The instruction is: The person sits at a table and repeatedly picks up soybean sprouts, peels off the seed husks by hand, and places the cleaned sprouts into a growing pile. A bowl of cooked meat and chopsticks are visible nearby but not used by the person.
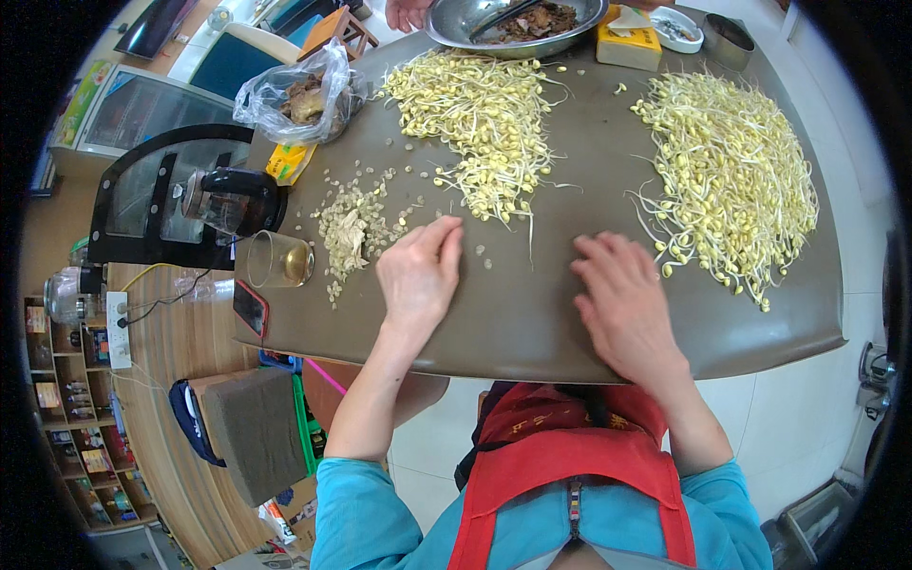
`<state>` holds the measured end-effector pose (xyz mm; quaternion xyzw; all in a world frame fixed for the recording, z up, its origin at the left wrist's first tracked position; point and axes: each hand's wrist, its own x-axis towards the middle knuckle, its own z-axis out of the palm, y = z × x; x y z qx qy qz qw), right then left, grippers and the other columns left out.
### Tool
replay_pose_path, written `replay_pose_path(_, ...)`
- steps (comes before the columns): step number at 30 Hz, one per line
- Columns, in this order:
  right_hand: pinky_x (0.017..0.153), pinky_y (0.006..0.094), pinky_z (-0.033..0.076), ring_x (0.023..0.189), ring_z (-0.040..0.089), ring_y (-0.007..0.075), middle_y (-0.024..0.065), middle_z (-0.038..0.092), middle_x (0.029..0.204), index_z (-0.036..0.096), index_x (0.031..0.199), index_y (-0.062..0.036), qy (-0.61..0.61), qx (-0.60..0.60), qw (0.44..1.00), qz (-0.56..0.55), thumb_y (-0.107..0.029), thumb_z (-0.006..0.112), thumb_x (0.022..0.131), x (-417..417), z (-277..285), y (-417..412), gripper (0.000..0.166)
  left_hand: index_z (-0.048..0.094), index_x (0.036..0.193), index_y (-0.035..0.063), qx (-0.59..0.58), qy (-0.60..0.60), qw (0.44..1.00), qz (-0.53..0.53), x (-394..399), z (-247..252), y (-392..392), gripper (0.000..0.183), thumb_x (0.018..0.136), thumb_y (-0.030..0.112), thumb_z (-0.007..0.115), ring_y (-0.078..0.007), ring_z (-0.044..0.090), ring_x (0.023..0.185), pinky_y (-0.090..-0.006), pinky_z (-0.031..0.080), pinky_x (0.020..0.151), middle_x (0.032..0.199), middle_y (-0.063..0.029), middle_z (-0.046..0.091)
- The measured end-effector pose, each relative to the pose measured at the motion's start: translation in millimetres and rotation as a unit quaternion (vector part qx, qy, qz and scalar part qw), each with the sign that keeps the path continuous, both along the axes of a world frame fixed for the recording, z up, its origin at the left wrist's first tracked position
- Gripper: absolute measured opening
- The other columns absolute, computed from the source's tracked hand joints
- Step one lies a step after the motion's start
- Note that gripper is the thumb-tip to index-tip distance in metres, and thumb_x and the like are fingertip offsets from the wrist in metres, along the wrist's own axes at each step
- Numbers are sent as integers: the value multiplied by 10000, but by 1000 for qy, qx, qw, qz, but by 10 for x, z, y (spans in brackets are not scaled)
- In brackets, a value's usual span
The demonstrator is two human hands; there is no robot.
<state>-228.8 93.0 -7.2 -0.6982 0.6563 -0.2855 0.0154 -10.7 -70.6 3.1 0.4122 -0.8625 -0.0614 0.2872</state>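
Note:
My left hand (422, 271) rests low over the brown table with its fingers curled in and its thumb against the index finger. Whatever may lie inside that hand is hidden. Just beyond it is the middle pile of soybean sprouts (477, 121), narrowing towards me. A scatter of loose bean hulls (349, 221), with a crumpled pale scrap among them, lies left of this hand. My right hand (623, 299) is slightly blurred, palm down with fingers apart, and nothing shows in it. Close to its right side spreads a larger pile of soybean sprouts (734, 178).
At the far edge stand a steel bowl (563, 47) of brown food, a yellow tissue pack (627, 50), a white ashtray (677, 30) and another person's hand (407, 13). Leftward are a plastic bag (335, 107), a glass pot (228, 203), a glass cup (274, 262) and a phone (251, 310).

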Motion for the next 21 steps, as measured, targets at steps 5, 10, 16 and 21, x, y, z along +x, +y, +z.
replay_pose_path(5,1108,547,387,1345,473,428,215,551,1387,635,1165,61,48,-37,984,-166,-42,708,818,-175,-170,52,369,775,934,57,9,-22,998,-54,-401,68,25,98,883,140,770,-333,694,683,-424,547,653,761,-125,701)
replay_pose_path(10,1088,553,399,1335,484,415,211,557,1370,654,1113,41,28,-66,994,-85,-12,701,794,-78,-106,66,327,772,872,28,102,-84,991,-17,-506,77,-11,136,843,160,789,-319,711,689,-412,560,667,793,-153,734)
replay_pose_path(16,1075,552,401,1321,497,405,204,578,1315,666,1072,23,-3,-68,996,-50,-14,705,780,-42,-113,54,297,804,940,12,335,54,939,-62,-569,110,250,158,805,82,762,-94,640,645,-265,513,624,755,-75,727)
replay_pose_path(21,1054,551,411,1301,506,407,210,582,1293,662,1077,26,-15,-58,997,-54,-16,703,791,-42,-115,59,293,789,958,-27,361,81,926,-78,-631,119,397,140,869,76,759,-68,623,700,-245,499,631,819,-44,705)
